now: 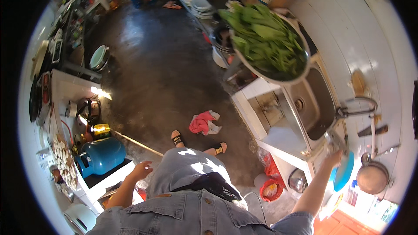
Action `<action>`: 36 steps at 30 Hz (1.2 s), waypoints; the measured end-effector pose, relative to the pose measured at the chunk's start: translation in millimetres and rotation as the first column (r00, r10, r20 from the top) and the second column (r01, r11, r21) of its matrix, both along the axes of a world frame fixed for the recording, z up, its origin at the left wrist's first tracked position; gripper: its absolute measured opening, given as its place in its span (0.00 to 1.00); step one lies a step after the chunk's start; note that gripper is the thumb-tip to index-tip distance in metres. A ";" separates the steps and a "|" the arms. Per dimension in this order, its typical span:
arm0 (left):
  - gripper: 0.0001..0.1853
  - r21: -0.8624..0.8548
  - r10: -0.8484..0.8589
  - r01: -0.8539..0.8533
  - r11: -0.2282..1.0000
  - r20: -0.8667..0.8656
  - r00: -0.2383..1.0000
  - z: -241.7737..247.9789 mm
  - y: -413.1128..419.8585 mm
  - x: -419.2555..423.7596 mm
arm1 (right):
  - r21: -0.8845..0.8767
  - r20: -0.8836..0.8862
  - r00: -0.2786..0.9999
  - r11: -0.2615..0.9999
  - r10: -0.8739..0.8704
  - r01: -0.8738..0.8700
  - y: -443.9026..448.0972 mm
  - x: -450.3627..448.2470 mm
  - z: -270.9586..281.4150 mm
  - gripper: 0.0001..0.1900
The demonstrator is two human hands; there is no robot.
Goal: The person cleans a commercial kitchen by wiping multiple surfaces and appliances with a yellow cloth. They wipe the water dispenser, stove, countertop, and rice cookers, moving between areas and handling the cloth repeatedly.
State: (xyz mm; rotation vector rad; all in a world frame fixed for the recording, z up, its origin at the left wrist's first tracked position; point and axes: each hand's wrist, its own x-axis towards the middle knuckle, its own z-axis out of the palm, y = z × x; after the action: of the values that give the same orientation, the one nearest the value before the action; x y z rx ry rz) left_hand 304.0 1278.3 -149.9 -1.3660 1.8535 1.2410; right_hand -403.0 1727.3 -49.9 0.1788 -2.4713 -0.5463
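Observation:
My right hand [335, 158] reaches to the counter at the near side of the sink [315, 104], at a greyish object [334, 140] that is blurred; whether the fingers are closed on it I cannot tell. Just beyond the wrist stands a blue round item [345, 173], perhaps a basin or lid. My left hand [143, 169] hangs at my left side, empty, with its fingers partly curled and apart, near a blue gas cylinder [106, 155]. Green leafy vegetables [267, 36] fill a large round bowl [307, 63] at the far end of the sink, below the faucet's far side.
A pink and white cloth [204, 122] lies on the dark floor before my feet. Red plastic bags [271, 189] stand under the counter on the right. A thin pole [137, 142] lies on the left. Stacked bowls [201, 6] rest on the far shelf; a pan [373, 178] hangs on the wall.

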 end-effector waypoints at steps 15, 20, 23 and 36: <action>0.24 0.000 0.144 -0.206 0.979 -0.715 0.684 120.9 -172.6 -52.5 | -0.383 0.148 0.366 -0.288 0.919 0.878 -432.7 333.8 58.5 0.14; 0.29 0.379 0.515 -0.360 0.853 -0.724 0.458 178.8 -242.3 -90.9 | -0.379 0.124 0.069 -0.017 0.990 0.925 -562.8 358.1 61.6 0.14; 0.31 0.594 0.657 -0.287 0.751 -0.637 0.403 187.8 -294.4 -115.6 | -0.449 0.037 -0.122 0.126 0.992 0.885 -633.6 365.1 52.0 0.10; 0.20 0.658 0.786 -0.648 0.383 -0.601 -0.145 165.5 -523.7 -239.1 | -0.556 0.472 0.750 0.817 0.463 -0.154 -912.1 18.8 19.9 0.22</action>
State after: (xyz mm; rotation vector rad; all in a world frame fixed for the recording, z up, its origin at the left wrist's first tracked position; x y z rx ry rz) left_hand 64.9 754.6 15.6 -1.9587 1.1786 3.2512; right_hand -384.3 815.3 -30.0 0.6438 -2.9860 0.3652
